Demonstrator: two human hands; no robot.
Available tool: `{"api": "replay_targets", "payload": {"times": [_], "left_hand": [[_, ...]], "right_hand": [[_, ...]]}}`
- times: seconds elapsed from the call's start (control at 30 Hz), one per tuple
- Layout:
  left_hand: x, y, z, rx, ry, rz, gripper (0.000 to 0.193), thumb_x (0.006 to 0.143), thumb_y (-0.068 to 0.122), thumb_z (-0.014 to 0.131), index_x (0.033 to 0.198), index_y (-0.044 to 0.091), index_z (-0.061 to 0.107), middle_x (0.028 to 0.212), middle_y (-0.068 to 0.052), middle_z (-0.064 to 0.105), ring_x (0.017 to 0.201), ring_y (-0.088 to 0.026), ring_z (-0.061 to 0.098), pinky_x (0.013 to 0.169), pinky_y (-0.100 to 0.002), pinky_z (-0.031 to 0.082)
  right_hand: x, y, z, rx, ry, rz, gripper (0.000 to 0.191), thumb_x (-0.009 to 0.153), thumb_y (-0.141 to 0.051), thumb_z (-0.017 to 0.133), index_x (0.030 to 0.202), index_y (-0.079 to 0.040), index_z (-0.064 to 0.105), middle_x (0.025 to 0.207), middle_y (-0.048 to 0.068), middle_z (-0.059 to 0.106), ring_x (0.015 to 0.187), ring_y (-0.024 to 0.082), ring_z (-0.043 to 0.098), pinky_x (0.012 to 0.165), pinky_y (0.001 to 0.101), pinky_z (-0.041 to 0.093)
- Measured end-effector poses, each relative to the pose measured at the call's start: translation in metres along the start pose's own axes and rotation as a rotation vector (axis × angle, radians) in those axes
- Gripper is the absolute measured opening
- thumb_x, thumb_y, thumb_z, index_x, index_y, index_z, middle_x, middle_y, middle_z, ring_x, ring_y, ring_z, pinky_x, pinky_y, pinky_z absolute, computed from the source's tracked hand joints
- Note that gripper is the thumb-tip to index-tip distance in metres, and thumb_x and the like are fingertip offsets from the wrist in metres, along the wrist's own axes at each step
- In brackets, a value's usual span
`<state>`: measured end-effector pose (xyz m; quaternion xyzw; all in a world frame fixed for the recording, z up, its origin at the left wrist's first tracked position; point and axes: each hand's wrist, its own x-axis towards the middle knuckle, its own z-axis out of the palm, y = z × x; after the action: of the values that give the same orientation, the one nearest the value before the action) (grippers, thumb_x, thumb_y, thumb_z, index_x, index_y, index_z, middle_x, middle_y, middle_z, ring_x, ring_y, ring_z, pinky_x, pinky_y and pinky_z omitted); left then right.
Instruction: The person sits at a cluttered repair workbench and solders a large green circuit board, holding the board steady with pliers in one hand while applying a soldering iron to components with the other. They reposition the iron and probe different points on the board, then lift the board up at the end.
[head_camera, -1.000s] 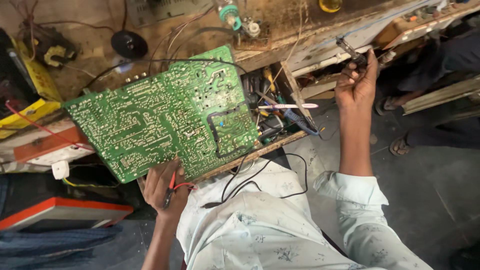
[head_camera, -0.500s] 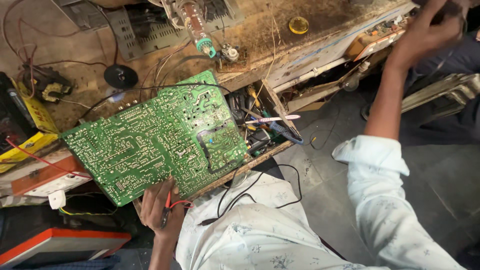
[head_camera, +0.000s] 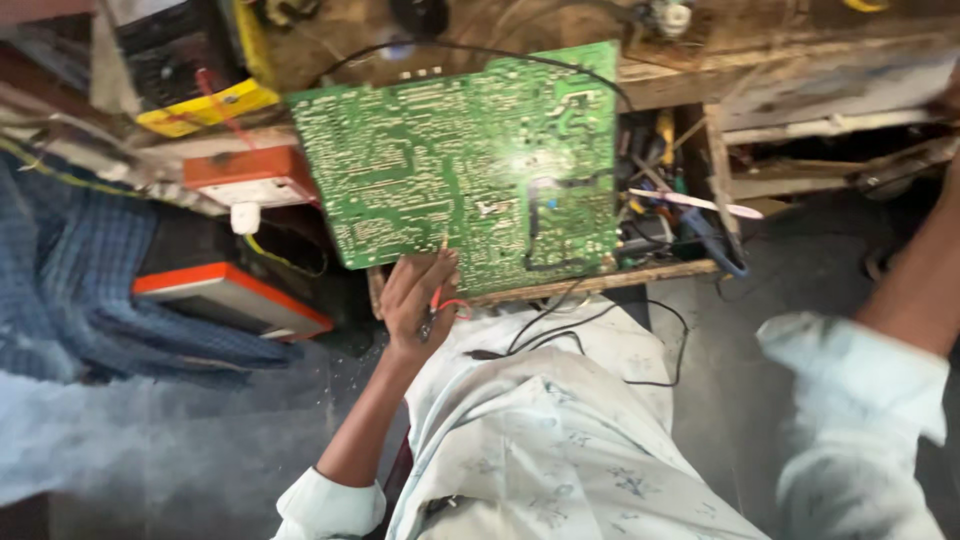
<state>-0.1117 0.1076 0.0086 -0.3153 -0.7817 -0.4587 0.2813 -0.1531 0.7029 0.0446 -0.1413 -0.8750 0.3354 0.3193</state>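
Just above the left hand (head_camera: 418, 298) sits the green circuit board (head_camera: 455, 165), solder side up, tilted w/ its lower edge nearest the fingers; the hand is curled, fingers pinched round a thin probe w/ red lead (head_camera: 440, 295), tip touching the board's bottom edge. Board's lower-right edge rests on a wooden strip (head_camera: 600, 283) that runs right of the hand; its top edge overlaps the workbench (head_camera: 780, 70) farther up. Black wires (head_camera: 590, 325) trail from under that edge down across the pale shirt (head_camera: 560, 440), just right of the hand, so that side is crowded. Left of the hand, near: an orange-and-white flat case (head_camera: 235, 295), above it an orange box (head_camera: 250, 175) w/ a white plug (head_camera: 244, 217) hanging at its lower edge, both just beside the board's left edge w/ only a narrow dark gap between. Farther left, blue checked cloth (head_camera: 90, 270). Up-left, a yellow-framed meter (head_camera: 190, 75), red wire crossing it. Right of the board, an open compartment crammed w/ tools (head_camera: 670, 215), a pink-white stick (head_camera: 690, 203) lying across its front. Below-left of the hand the floor area is hazy, little to make out. Right arm: sleeve (head_camera: 860, 400) and forearm reach up to the frame's right edge; right hand itself is out of shot, so its grip can't be told. Grey floor (head_camera: 720, 400) between shirt and right sleeve is the widest open room.
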Motion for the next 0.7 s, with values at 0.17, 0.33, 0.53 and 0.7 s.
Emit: {"api": "replay_targets", "payload": {"times": [0.17, 0.33, 0.53, 0.7], "left_hand": [[0.001, -0.001, -0.008, 0.141, 0.242, -0.077, 0.029, 0.109, 0.014, 0.053, 0.132, -0.002, 0.060, 0.127, -0.014, 0.064, 0.114, -0.031, 0.063, 0.098, -0.040, 0.050], [0.003, -0.003, -0.010, 0.142, 0.464, -0.318, 0.056, 0.120, 0.039, 0.036, 0.157, -0.003, 0.039, 0.162, -0.015, 0.045, 0.148, -0.032, 0.045, 0.126, -0.043, 0.034], [0.005, -0.007, -0.001, -0.014, 0.449, -0.397, 0.058, 0.120, 0.040, 0.026, 0.157, -0.003, 0.039, 0.169, -0.014, 0.036, 0.159, -0.031, 0.032, 0.133, -0.042, 0.025], [0.007, -0.012, 0.014, 0.118, 0.462, -0.390, 0.051, 0.120, 0.035, 0.030, 0.151, -0.002, 0.047, 0.164, -0.015, 0.044, 0.156, -0.030, 0.037, 0.131, -0.039, 0.027]], "right_hand": [[-0.129, -0.104, 0.045, 0.441, -0.162, -0.040, 0.021, 0.110, -0.010, 0.071, 0.129, -0.001, 0.069, 0.107, 0.009, 0.071, 0.095, 0.015, 0.065, 0.083, 0.0255, 0.052], [-0.201, -0.192, 0.095, 0.187, -0.174, -0.259, 0.034, 0.113, -0.020, 0.064, 0.137, 0.003, 0.062, 0.128, 0.020, 0.069, 0.117, 0.031, 0.069, 0.103, 0.0383, 0.055], [-0.212, -0.207, 0.123, 0.325, -0.128, -0.271, 0.047, 0.114, -0.027, 0.062, 0.147, 0.006, 0.055, 0.133, 0.021, 0.066, 0.122, 0.030, 0.066, 0.110, 0.0396, 0.051], [-0.219, -0.188, 0.131, 0.454, -0.008, -0.055, 0.061, 0.100, -0.033, 0.068, 0.143, 0.009, 0.053, 0.135, 0.023, 0.063, 0.091, 0.016, 0.051, 0.077, 0.0282, 0.038]]}}
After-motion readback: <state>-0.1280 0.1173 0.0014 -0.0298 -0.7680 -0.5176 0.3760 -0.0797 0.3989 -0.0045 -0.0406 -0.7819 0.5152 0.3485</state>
